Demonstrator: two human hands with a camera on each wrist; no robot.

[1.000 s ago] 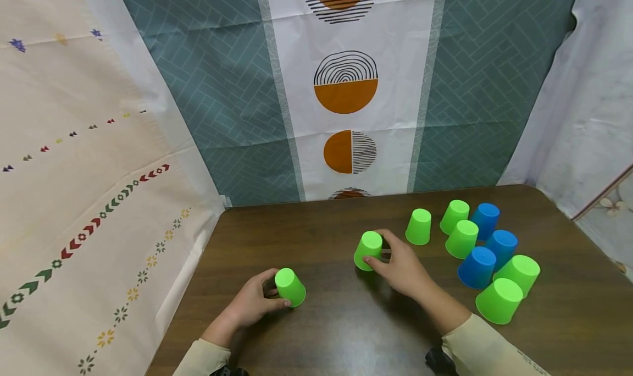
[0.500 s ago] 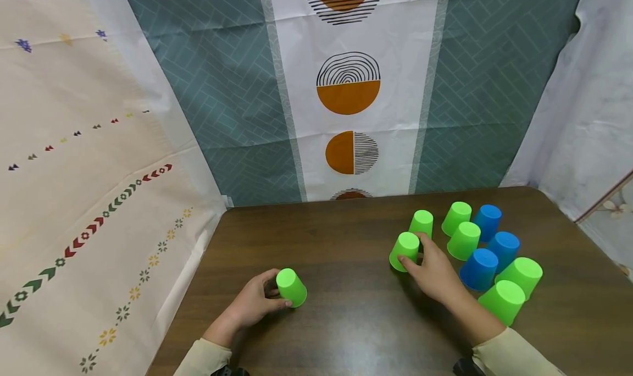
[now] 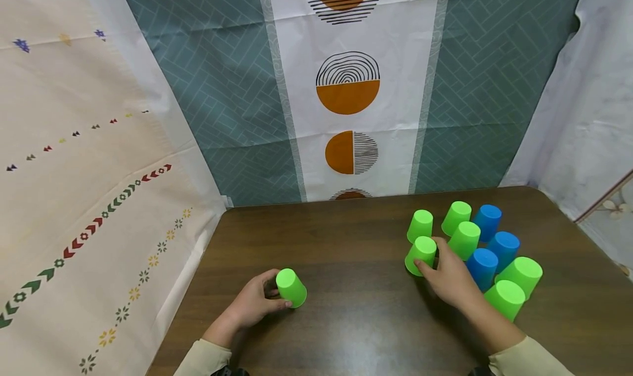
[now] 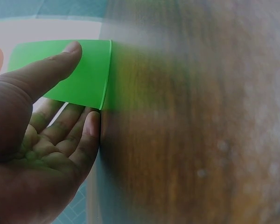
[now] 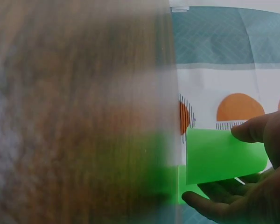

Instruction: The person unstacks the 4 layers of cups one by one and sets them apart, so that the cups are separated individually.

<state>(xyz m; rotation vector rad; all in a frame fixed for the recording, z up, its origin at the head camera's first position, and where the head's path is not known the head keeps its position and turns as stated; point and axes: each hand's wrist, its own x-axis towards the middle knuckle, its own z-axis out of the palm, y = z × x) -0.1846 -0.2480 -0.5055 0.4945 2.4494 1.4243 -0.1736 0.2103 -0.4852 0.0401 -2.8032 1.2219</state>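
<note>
At the left of the table, my left hand (image 3: 253, 300) grips an upside-down green cup (image 3: 291, 288), thumb on its near side and fingers behind. The left wrist view shows this green cup (image 4: 65, 70) with its rim right at the tabletop. Farther right, my right hand (image 3: 449, 271) holds another upside-down green cup (image 3: 421, 255) between thumb and fingers. Just behind that one stands a green cup (image 3: 420, 226), partly covered by it in the head view. In the right wrist view the held green cup (image 5: 224, 156) shows its rim close over the table.
Right of my right hand stand several more upturned cups, among them a green cup (image 3: 465, 239), a blue cup (image 3: 488, 222) and a nearer green cup (image 3: 506, 298). The brown wooden table (image 3: 346, 332) meets hanging cloths (image 3: 237, 117) at its back and sides.
My right hand has carried its green cup rightward, from mid-table to just in front of the standing green cup. The left hand and its cup have stayed in place.
</note>
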